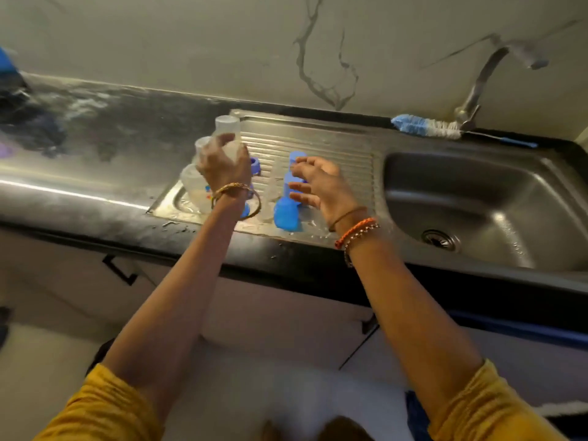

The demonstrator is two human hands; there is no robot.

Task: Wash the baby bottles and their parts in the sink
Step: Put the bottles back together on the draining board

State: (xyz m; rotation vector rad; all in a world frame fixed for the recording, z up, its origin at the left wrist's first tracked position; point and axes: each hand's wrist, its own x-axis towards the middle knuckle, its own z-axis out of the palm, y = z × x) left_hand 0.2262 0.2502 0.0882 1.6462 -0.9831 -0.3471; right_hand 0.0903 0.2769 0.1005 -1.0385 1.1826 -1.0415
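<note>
Left hand (222, 163) fingers curl round a clear plastic baby bottle (229, 144) over the ribbed steel drainboard (334, 148), left of the sink basin (477, 198). Right hand (321, 186) fingers spread, hovering above blue bottle caps (288, 214).

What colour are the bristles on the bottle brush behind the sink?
Blue at the tip end, white toward the handle, on the bottle brush; the head view shows it.

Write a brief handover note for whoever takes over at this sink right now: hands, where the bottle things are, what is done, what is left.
Left hand grips a clear bottle over the drainboard. Right hand is open, fingers spread above the blue caps.
More clear bottles stand at the drainboard's left end. The bottle brush lies behind the sink basin, which holds nothing.
Which parts are already washed cannot be told.
</note>
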